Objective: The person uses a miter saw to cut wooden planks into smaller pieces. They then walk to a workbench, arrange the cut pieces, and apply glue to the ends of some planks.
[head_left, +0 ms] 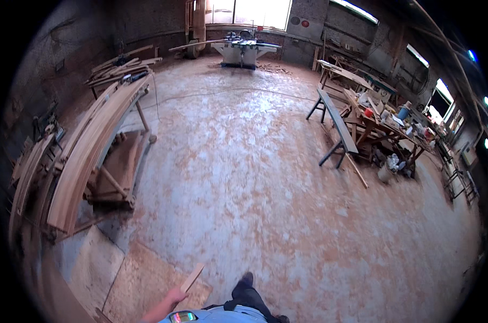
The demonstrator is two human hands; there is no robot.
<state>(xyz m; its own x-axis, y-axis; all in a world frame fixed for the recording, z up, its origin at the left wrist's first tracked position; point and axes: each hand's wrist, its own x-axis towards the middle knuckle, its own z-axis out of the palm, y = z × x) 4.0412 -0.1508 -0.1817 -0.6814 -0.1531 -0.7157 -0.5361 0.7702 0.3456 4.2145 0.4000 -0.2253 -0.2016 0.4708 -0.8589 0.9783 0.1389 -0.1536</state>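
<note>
Low in the head view, my left hand [175, 295] is closed around a flat, pale wooden strip [193, 276]. One end of the strip points forward, away from me; the rest is hidden by my hand. Beneath it on the floor lie worn, dusty boards [139, 277]. My right hand is out of view. One dark shoe [247, 278] shows ahead of my blue shirt [214, 316].
Long planks [93, 156] lie on a wheeled stand at left. Far ahead stands a woodworking machine [240, 54] before a window. To the right are a narrow bench [336, 121], a cluttered table [384, 121] and a bucket [387, 171]. A cable [244, 89] crosses the dusty floor.
</note>
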